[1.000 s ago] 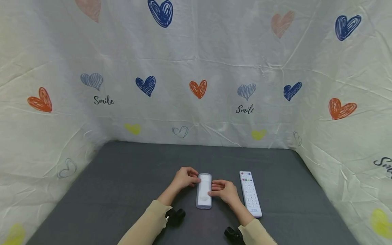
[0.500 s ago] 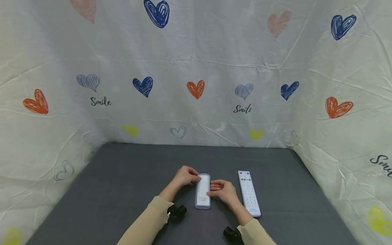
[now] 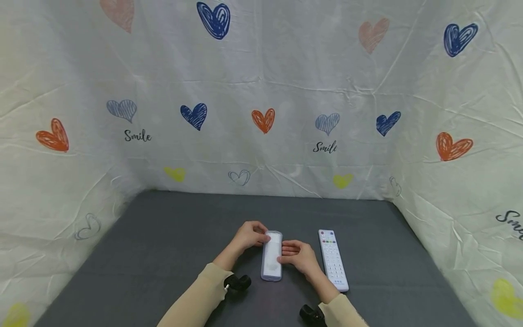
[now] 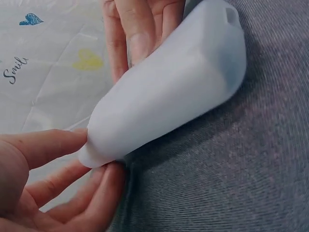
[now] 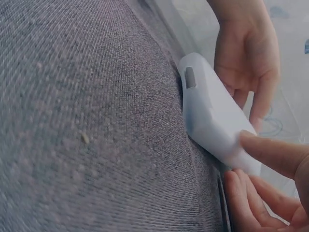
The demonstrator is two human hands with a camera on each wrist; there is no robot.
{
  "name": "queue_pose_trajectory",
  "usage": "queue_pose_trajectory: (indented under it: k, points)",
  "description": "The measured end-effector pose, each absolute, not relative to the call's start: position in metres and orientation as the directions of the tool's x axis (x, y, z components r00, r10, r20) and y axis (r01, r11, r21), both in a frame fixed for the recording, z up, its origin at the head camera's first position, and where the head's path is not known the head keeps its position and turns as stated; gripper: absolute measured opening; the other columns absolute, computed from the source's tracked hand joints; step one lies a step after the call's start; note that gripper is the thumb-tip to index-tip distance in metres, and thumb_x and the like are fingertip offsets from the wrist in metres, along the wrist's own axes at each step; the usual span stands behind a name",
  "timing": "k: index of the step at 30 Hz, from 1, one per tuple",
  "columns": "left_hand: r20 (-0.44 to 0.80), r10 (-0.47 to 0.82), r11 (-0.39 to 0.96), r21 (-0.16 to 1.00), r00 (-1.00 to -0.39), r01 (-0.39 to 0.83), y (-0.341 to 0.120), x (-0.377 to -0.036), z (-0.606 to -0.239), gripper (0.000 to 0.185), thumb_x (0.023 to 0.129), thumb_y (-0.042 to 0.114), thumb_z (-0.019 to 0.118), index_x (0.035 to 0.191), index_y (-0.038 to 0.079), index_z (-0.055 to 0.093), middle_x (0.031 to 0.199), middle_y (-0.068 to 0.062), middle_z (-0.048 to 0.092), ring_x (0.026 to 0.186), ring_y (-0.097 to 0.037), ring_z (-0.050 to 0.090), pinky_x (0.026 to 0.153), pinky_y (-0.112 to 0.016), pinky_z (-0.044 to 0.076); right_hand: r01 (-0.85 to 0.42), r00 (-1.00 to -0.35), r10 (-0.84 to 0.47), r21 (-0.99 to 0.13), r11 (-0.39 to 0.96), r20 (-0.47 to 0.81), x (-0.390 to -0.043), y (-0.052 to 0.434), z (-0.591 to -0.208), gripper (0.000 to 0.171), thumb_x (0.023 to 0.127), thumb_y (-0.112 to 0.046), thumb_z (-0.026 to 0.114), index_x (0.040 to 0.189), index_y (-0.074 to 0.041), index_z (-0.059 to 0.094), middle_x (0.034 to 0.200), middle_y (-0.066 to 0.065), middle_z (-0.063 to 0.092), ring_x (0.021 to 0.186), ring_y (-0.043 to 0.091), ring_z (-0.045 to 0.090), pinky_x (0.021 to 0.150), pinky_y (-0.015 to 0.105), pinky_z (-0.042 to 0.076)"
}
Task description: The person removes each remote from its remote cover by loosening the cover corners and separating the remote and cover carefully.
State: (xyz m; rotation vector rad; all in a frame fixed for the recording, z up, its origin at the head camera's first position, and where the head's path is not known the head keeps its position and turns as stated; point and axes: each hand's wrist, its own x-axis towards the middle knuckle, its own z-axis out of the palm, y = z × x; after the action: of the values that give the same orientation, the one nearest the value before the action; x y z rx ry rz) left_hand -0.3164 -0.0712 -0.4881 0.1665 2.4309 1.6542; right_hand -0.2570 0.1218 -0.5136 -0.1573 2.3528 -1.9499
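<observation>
A pale translucent cover (image 3: 272, 256) lies on the grey table (image 3: 163, 245), held from both sides: the left hand (image 3: 250, 235) pinches its far end, the right hand (image 3: 299, 257) grips its middle. A white remote (image 3: 333, 259) lies just right of them.

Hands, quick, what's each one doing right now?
Left hand: pinches the far end of the translucent sleeve.
Right hand: grips the sleeve's side.

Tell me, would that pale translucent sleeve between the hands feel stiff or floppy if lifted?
Probably soft: the translucent sleeve has rounded, rubbery-looking edges, so it may bend or sag where empty. It lies flat on the grey cloth, so rolling seems unlikely. The left hand and right hand pinch it with fingertips only, which suggests it is light.
</observation>
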Motion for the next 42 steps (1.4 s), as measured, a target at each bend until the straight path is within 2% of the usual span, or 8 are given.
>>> queue_pose_trajectory:
  k: [11, 17, 24, 36, 42]
  points:
    - [-0.022, 0.216, 0.272, 0.962, -0.976, 0.039, -0.069, -0.311, -0.472, 0.028, 0.076, 0.001, 0.076, 0.103, 0.000, 0.067, 0.092, -0.013, 0.067, 0.076, -0.016, 0.065, 0.068, -0.032, 0.058, -0.055, -0.993, -0.112, -0.990, 0.133, 0.040, -0.254, 0.125, -0.500, 0.048, 0.078, -0.003, 0.075, 0.120, 0.011, 0.056, 0.109, 0.027, 0.065, 0.095, 0.028, 0.068, 0.079, 0.030, 0.056]
    - [0.035, 0.232, 0.252, 0.963, -0.972, 0.094, -0.070, -0.306, -0.458, 0.027, 0.076, 0.002, 0.076, 0.102, 0.002, 0.069, 0.093, -0.013, 0.068, 0.078, -0.015, 0.065, 0.069, -0.034, 0.058, -0.070, -0.996, -0.067, -0.989, 0.132, 0.061, -0.256, 0.124, -0.491, 0.042, 0.079, -0.001, 0.073, 0.117, 0.010, 0.059, 0.108, 0.027, 0.066, 0.096, 0.029, 0.067, 0.081, 0.032, 0.055]
    - [0.109, 0.247, 0.262, 0.949, -0.963, 0.175, -0.071, -0.302, -0.452, 0.029, 0.075, 0.002, 0.077, 0.102, 0.000, 0.068, 0.095, -0.016, 0.068, 0.076, -0.016, 0.063, 0.068, -0.038, 0.057, -0.080, -0.996, -0.046, -0.986, 0.144, 0.074, -0.259, 0.124, -0.483, 0.039, 0.079, -0.006, 0.075, 0.114, 0.006, 0.062, 0.107, 0.023, 0.067, 0.093, 0.022, 0.068, 0.081, 0.031, 0.055]
    - [0.128, 0.288, 0.285, 0.935, -0.949, 0.213, -0.074, -0.296, -0.444, 0.026, 0.074, 0.005, 0.079, 0.099, 0.011, 0.070, 0.096, -0.007, 0.069, 0.083, -0.018, 0.065, 0.070, -0.033, 0.056, -0.093, -0.996, -0.023, -0.983, 0.161, 0.091, -0.260, 0.126, -0.469, 0.034, 0.080, -0.009, 0.075, 0.111, 0.001, 0.065, 0.105, 0.017, 0.069, 0.091, 0.020, 0.067, 0.079, 0.030, 0.055]
    - [0.145, 0.345, 0.274, 0.929, -0.927, 0.248, -0.075, -0.277, -0.420, 0.026, 0.077, 0.004, 0.076, 0.103, 0.003, 0.069, 0.099, -0.014, 0.068, 0.086, -0.023, 0.065, 0.071, -0.033, 0.055, -0.106, -0.994, -0.020, -0.984, 0.146, 0.105, -0.258, 0.126, -0.459, 0.033, 0.080, -0.007, 0.074, 0.111, 0.001, 0.066, 0.105, 0.017, 0.069, 0.092, 0.021, 0.067, 0.079, 0.030, 0.055]
